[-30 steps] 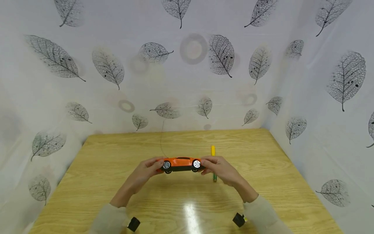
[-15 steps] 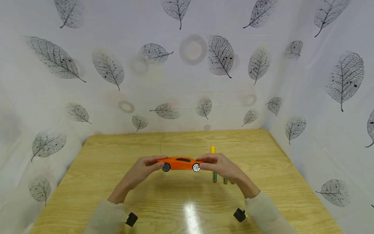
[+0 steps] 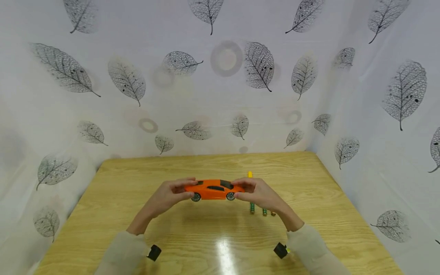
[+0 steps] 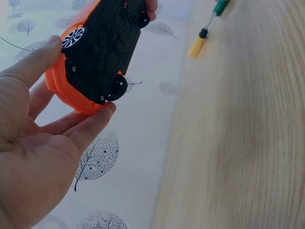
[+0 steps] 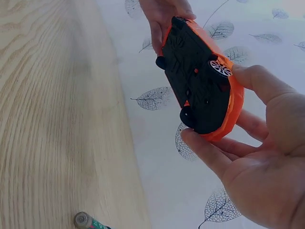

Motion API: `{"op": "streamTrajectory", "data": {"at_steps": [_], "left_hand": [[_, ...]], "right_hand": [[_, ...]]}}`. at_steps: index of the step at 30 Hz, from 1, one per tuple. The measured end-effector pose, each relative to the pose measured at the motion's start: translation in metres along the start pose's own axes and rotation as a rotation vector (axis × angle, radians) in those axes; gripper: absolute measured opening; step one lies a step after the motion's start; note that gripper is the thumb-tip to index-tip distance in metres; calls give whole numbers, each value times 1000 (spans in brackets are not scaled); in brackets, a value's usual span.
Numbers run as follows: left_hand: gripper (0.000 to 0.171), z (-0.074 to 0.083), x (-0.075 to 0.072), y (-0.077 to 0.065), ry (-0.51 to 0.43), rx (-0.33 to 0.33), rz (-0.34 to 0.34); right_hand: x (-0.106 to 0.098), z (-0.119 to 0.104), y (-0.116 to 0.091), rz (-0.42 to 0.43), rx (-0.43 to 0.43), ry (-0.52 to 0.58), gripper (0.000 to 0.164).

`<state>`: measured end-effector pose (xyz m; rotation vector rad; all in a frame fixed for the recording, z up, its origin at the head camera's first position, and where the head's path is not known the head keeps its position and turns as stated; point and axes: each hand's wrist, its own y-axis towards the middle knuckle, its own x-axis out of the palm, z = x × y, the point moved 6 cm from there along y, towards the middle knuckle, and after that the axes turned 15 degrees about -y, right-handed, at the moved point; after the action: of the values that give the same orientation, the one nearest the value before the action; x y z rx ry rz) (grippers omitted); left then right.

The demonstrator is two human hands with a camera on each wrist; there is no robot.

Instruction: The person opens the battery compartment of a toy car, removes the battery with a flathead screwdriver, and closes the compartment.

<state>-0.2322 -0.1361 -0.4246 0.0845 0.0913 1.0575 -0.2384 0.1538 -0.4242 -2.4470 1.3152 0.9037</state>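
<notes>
An orange toy car [image 3: 214,191] is held above the table between both hands in the head view. My left hand [image 3: 168,196] pinches one end, with the thumb at a wheel. The other end is gripped by my right hand [image 3: 256,194], its thumb low and its fingers over the top. Both wrist views look up at the car's black underside [image 4: 102,50], where small screws and the wheels show. A thin wire [image 5: 214,13] rises beyond the car in the right wrist view.
On the wooden table [image 3: 137,183], partly behind the right hand, lie a screwdriver with a yellow handle [image 4: 197,46] and green batteries, one of them this battery [image 3: 264,212]. A leaf-printed white curtain [image 3: 213,91] encloses the back and sides.
The car has rolled in the hands, so its roof and windows now face the head camera more. Both hands stay at its ends. More batteries show beside the right hand.
</notes>
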Motion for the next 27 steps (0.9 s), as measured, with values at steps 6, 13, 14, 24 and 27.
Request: {"op": "streamTrajectory", "data": {"at_steps": [6, 13, 14, 24, 27], "left_hand": [[54, 4, 1, 3, 22, 66, -19], [62, 8, 3, 5, 32, 121, -39], [64, 9, 3, 5, 44, 121, -41], [77, 11, 6, 7, 159, 61, -33], [76, 9, 6, 7, 170, 52, -26]], "right_hand": [[-4, -4, 1, 53, -60, -62, 45], [-5, -5, 1, 78, -104, -91, 58], [-5, -6, 1, 80, -114, -102, 60], [-1, -13, 3, 78, -185, -234, 67], [0, -12, 3, 94, -166, -292, 68]]}}
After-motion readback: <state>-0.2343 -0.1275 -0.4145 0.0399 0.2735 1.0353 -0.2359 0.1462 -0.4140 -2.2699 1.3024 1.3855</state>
